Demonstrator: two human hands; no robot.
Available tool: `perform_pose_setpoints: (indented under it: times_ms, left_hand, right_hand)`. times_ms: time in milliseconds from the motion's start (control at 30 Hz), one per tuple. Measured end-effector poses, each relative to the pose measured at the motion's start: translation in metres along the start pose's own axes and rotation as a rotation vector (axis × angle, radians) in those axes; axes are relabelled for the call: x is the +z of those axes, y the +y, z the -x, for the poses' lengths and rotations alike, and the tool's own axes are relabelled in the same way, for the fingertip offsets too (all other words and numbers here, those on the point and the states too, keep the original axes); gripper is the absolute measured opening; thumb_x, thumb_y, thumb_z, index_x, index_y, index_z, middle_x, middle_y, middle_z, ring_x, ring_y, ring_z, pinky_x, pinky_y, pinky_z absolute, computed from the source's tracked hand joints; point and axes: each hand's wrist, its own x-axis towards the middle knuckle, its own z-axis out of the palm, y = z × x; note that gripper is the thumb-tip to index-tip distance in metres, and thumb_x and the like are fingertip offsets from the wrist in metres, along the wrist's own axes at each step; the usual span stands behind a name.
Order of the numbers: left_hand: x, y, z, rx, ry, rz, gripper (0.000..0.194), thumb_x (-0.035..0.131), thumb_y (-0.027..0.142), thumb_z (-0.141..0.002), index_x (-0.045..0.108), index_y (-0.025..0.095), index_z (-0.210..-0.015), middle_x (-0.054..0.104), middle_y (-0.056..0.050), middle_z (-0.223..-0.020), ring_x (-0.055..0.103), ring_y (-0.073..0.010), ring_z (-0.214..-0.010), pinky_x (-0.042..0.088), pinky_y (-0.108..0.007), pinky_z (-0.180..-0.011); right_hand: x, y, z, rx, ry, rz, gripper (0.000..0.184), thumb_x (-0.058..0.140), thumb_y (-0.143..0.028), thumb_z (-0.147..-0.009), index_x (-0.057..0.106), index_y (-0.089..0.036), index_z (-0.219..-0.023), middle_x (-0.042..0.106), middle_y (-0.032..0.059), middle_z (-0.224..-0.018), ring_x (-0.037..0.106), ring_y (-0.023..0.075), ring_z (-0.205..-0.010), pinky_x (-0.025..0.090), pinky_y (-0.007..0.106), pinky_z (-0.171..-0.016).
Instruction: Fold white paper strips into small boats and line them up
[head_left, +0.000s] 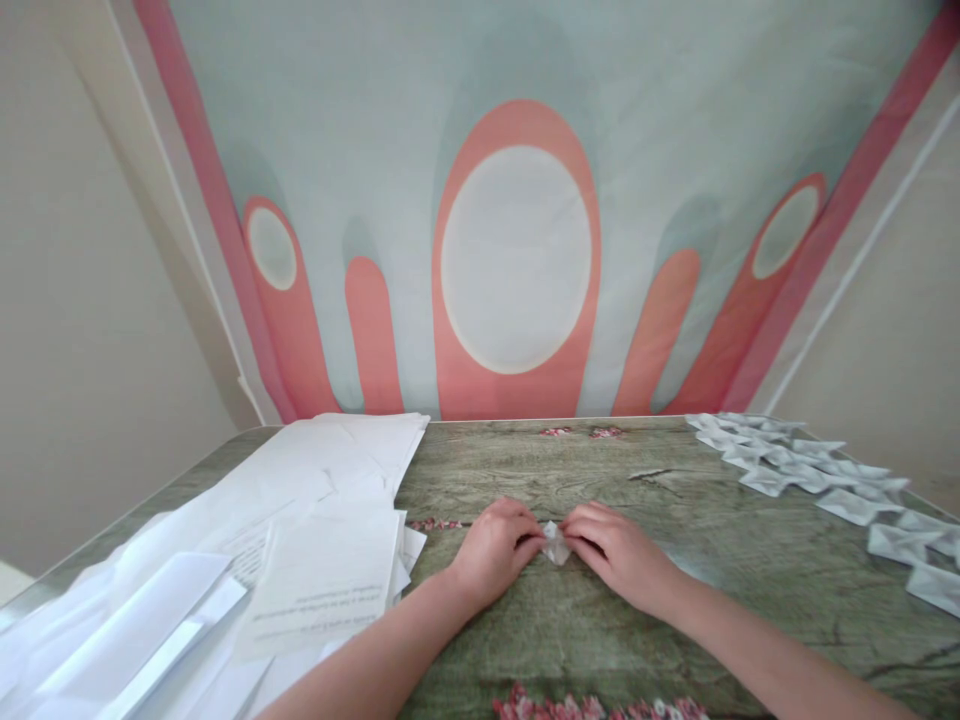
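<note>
A small piece of folded white paper [556, 545] is held between my two hands, just above or on the wood-patterned table [480, 460]. My left hand [496, 550] pinches its left side between thumb and fingers. On the opposite side, my right hand [616, 552] grips the paper the same way. The fingertips cover its two ends, so only the pale, creased middle shows. Whether it rests on the table, I cannot tell.
Sheets of white paper [300, 480], some printed, lie piled on the left. A folded paper strip [142, 630] rests on them. Several folded white paper pieces [795, 465] sit in rows at the right. Behind the table hangs a pale green and coral patterned backdrop [637, 150].
</note>
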Motion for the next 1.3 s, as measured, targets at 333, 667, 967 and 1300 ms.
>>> perform_pose_setpoints:
  times_ms: [333, 667, 967, 1300]
  left_hand:
    - [0.009, 0.001, -0.001, -0.139, 0.082, -0.005, 0.012, 0.055, 0.024, -0.081, 0.067, 0.021, -0.078, 0.061, -0.002, -0.083, 0.053, -0.0189, -0.088, 0.038, -0.031, -0.081]
    - [0.012, 0.008, -0.004, -0.174, 0.099, -0.173, 0.014, 0.057, 0.030, -0.080, 0.059, 0.018, -0.073, 0.057, -0.003, -0.081, 0.050, -0.0203, -0.086, 0.038, -0.034, -0.078]
    - [0.013, 0.008, -0.003, -0.185, 0.085, -0.242, 0.015, 0.058, 0.032, -0.079, 0.056, 0.018, -0.073, 0.054, -0.003, -0.082, 0.048, -0.0206, -0.087, 0.038, -0.033, -0.077]
    - [0.010, 0.012, -0.003, -0.196, 0.080, -0.212, 0.012, 0.059, 0.030, -0.079, 0.056, 0.020, -0.085, 0.057, -0.001, -0.084, 0.050, -0.0202, -0.087, 0.037, -0.032, -0.076]
  right_hand:
    - [0.006, 0.002, -0.006, 0.179, 0.049, -0.164, 0.019, 0.046, -0.018, -0.084, 0.060, -0.018, -0.071, 0.060, 0.0026, -0.078, 0.057, 0.0156, -0.076, 0.044, 0.028, -0.072]
    - [0.013, 0.004, -0.007, 0.295, 0.049, -0.117, 0.009, 0.049, -0.019, -0.079, 0.057, -0.020, -0.073, 0.059, -0.0003, -0.071, 0.055, 0.0150, -0.067, 0.042, 0.027, -0.064]
    - [0.014, 0.004, -0.009, 0.302, 0.044, -0.103, 0.007, 0.050, -0.020, -0.078, 0.055, -0.020, -0.073, 0.058, -0.0015, -0.068, 0.054, 0.0145, -0.064, 0.041, 0.026, -0.060]
    - [0.013, -0.001, -0.008, 0.246, 0.054, -0.050, 0.008, 0.050, -0.014, -0.078, 0.051, -0.020, -0.073, 0.055, -0.0007, -0.072, 0.052, 0.0149, -0.068, 0.040, 0.027, -0.065]
